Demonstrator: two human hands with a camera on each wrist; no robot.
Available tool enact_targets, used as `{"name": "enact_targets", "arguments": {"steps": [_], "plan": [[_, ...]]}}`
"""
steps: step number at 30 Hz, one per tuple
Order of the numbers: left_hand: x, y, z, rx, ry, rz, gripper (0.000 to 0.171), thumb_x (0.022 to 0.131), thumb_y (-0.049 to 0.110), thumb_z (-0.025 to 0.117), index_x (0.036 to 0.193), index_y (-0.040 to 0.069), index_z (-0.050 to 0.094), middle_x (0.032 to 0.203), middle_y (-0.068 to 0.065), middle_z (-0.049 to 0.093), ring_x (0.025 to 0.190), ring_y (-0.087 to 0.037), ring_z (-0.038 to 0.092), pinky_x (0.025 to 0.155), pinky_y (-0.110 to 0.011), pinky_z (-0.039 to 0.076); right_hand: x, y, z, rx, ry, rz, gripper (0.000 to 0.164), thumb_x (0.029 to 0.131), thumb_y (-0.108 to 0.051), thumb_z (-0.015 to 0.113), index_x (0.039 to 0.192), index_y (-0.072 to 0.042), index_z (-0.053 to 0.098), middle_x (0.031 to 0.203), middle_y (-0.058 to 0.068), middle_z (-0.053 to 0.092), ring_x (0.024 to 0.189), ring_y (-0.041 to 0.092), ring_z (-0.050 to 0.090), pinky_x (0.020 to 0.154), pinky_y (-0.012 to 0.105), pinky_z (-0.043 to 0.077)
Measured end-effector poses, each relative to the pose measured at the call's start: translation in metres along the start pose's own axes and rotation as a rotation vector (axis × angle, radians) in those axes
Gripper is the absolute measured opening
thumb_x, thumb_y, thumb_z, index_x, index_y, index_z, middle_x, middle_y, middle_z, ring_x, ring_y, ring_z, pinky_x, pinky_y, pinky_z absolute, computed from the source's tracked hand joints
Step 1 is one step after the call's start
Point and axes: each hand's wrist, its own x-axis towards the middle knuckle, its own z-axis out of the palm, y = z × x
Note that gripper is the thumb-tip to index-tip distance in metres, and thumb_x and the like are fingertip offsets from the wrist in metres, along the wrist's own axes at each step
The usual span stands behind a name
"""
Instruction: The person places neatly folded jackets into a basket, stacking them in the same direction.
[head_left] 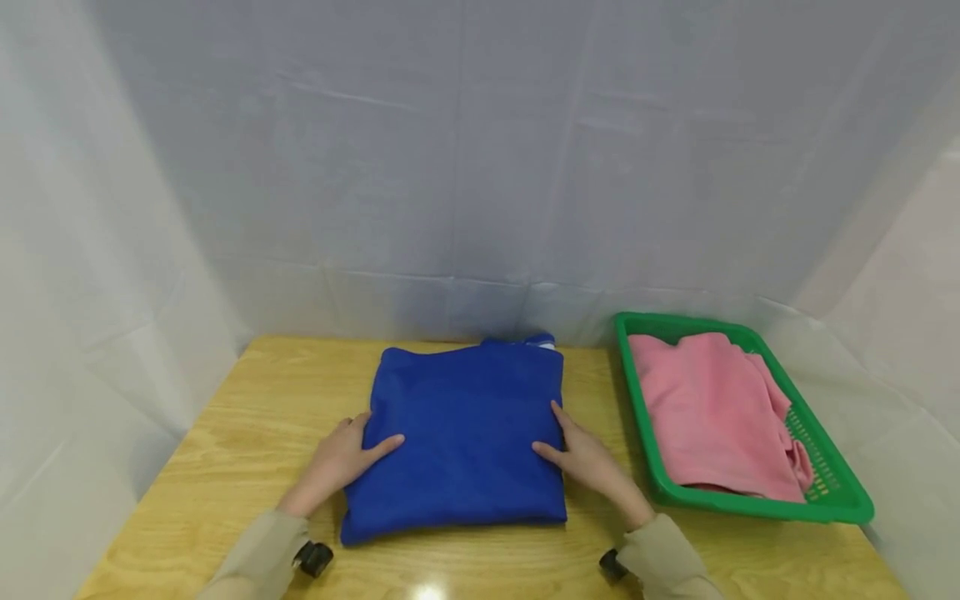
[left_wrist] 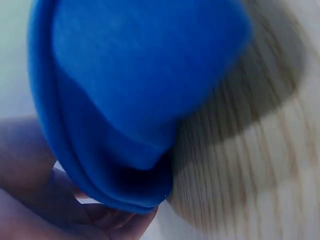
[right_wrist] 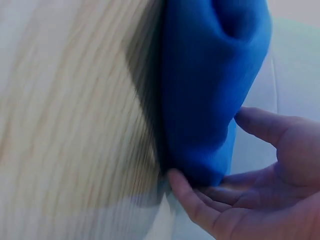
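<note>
A folded blue garment [head_left: 468, 437] lies in a thick square on the wooden table, and a bit of white-striped trim [head_left: 542, 341] sticks out at its back edge. My left hand [head_left: 341, 457] grips its left side, thumb on top and fingers at the edge. On the opposite side, my right hand [head_left: 594, 465] holds the edge with the thumb over the top. In the left wrist view, the garment's layers [left_wrist: 125, 100] curve open above the fingers. The right wrist view shows fingertips [right_wrist: 180, 182] at the bottom of the rounded fold [right_wrist: 205, 100], low by the tabletop.
To the right stands a green plastic basket [head_left: 633, 387] with a folded pink garment [head_left: 708, 417] inside. The wooden table [head_left: 247, 425] meets pale sheeting [head_left: 450, 167] at the back, and more sheeting hangs at both sides.
</note>
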Motion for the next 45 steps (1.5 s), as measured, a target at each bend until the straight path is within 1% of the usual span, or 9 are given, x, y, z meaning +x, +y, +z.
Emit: {"name": "enact_targets", "arguments": {"steps": [5, 11, 14, 18, 23, 27, 32, 38, 45], "plan": [[0.003, 0.003, 0.001, -0.081, -0.022, 0.006, 0.087, 0.099, 0.051, 0.060, 0.147, -0.017, 0.037, 0.143, -0.038, 0.047, 0.130, -0.053, 0.049, 0.105, -0.062, 0.042, 0.003, -0.002, 0.000, 0.165, -0.001, 0.075, 0.089, 0.099, -0.033, 0.067, 0.160, 0.005, 0.016, 0.148, 0.036, 0.042, 0.134, 0.048, 0.047, 0.106, 0.056, 0.044], [0.006, 0.008, 0.004, -0.156, -0.062, 0.010, 0.090, 0.095, 0.054, 0.064, 0.147, -0.016, 0.038, 0.139, -0.036, 0.053, 0.125, -0.049, 0.055, 0.102, -0.058, 0.047, 0.007, -0.002, 0.003, 0.345, 0.022, 0.100, 0.087, 0.098, -0.024, 0.069, 0.158, 0.010, 0.015, 0.147, 0.034, 0.045, 0.132, 0.047, 0.050, 0.104, 0.055, 0.046], [0.007, 0.008, 0.006, -0.222, -0.083, 0.029, 0.085, 0.092, 0.051, 0.070, 0.145, -0.010, 0.046, 0.130, -0.028, 0.063, 0.116, -0.041, 0.063, 0.097, -0.053, 0.052, 0.008, -0.002, 0.004, 0.364, 0.031, 0.115, 0.081, 0.097, -0.025, 0.070, 0.153, 0.014, 0.026, 0.146, 0.034, 0.047, 0.133, 0.046, 0.050, 0.106, 0.055, 0.045], [0.008, 0.007, 0.009, -0.377, -0.149, 0.042, 0.073, 0.090, 0.045, 0.075, 0.143, -0.001, 0.054, 0.124, -0.014, 0.070, 0.110, -0.029, 0.068, 0.094, -0.045, 0.054, 0.010, -0.002, 0.005, 0.327, 0.041, 0.145, 0.079, 0.095, -0.031, 0.072, 0.146, 0.019, 0.036, 0.142, 0.036, 0.050, 0.132, 0.047, 0.050, 0.107, 0.056, 0.044], [0.006, 0.010, 0.012, -0.550, -0.219, 0.012, 0.080, 0.091, 0.042, 0.076, 0.151, 0.002, 0.043, 0.135, -0.014, 0.064, 0.120, -0.029, 0.063, 0.102, -0.046, 0.050, 0.010, -0.001, 0.007, 0.397, 0.019, 0.130, 0.080, 0.095, -0.030, 0.072, 0.149, 0.015, 0.033, 0.143, 0.033, 0.050, 0.131, 0.047, 0.051, 0.107, 0.057, 0.043], [0.003, 0.014, 0.014, -0.613, -0.227, 0.006, 0.083, 0.092, 0.041, 0.074, 0.155, 0.002, 0.036, 0.142, -0.017, 0.057, 0.128, -0.033, 0.058, 0.107, -0.049, 0.046, 0.009, -0.001, 0.010, 0.502, -0.022, 0.081, 0.078, 0.098, -0.027, 0.069, 0.155, 0.007, 0.027, 0.147, 0.027, 0.049, 0.132, 0.042, 0.052, 0.109, 0.056, 0.042], [0.001, 0.017, 0.020, -0.608, -0.178, 0.051, 0.088, 0.094, 0.041, 0.072, 0.160, 0.007, 0.026, 0.151, -0.019, 0.049, 0.138, -0.037, 0.048, 0.113, -0.053, 0.039, 0.005, -0.006, 0.012, 0.499, -0.012, 0.042, 0.080, 0.097, -0.027, 0.070, 0.158, 0.001, 0.026, 0.149, 0.024, 0.049, 0.133, 0.040, 0.052, 0.109, 0.056, 0.041], [-0.002, 0.029, 0.025, -0.494, -0.051, 0.095, 0.093, 0.087, 0.047, 0.078, 0.159, 0.014, 0.029, 0.147, -0.015, 0.053, 0.134, -0.034, 0.052, 0.111, -0.052, 0.041, 0.000, -0.019, 0.018, 0.274, 0.118, -0.037, 0.083, 0.094, -0.032, 0.074, 0.157, 0.000, 0.031, 0.146, 0.027, 0.051, 0.131, 0.044, 0.053, 0.106, 0.058, 0.044], [-0.007, 0.044, 0.028, -0.424, -0.057, 0.113, 0.110, 0.085, 0.049, 0.079, 0.161, 0.007, 0.013, 0.152, -0.023, 0.044, 0.135, -0.039, 0.050, 0.109, -0.056, 0.042, -0.003, -0.025, 0.023, 0.185, 0.137, -0.071, 0.095, 0.092, -0.030, 0.076, 0.160, 0.001, 0.018, 0.152, 0.033, 0.041, 0.136, 0.050, 0.045, 0.109, 0.061, 0.039]]}}
